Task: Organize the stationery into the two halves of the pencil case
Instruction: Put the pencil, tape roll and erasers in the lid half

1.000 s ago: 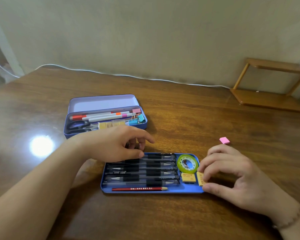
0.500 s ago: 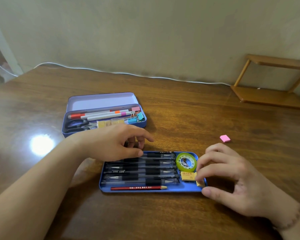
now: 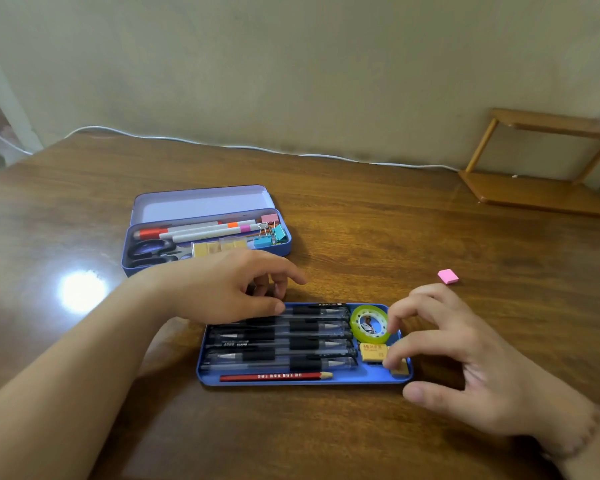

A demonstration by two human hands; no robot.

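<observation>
Two hands work at the near tray (image 3: 302,382): left hand (image 3: 222,289) spread on the pens (image 3: 281,341), right hand (image 3: 465,358) loosely curled, fingertips settling a yellow eraser (image 3: 400,369); next, probably fetch the pink eraser (image 3: 448,276).

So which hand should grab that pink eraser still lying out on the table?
Probably the right hand: the pink eraser lies just beyond it, while the left hand rests on the pens.

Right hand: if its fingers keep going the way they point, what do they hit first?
The right hand points left and down into the blue tray. Its fingertips sit at the yellow erasers, so probably those first, with the tape roll just behind; depth is unclear.
</observation>
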